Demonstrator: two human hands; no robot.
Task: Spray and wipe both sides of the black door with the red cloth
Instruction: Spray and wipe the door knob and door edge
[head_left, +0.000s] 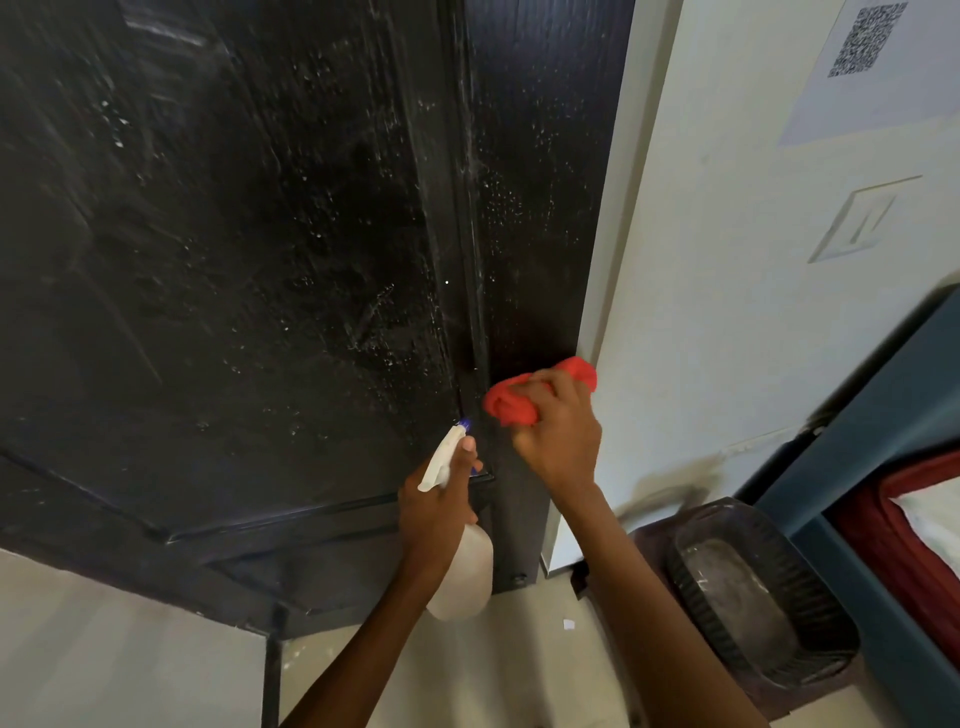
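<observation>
Spray bottle (460, 540) upright-ish, nozzle twd black door (249, 249), prob.

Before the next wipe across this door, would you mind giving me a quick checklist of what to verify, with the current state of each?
1. Red cloth gripped in the right hand: ok.
2. Cloth pressed against the black door: cannot tell; it sits near the door's right edge.
3. Spray on the door: ok, droplets and streaks show across the panel.
4. Spray bottle held in the left hand, nozzle toward the door: ok.
5. Liquid left in the bottle: cannot tell.
6. Other side of the door: cannot tell, out of view.
</observation>
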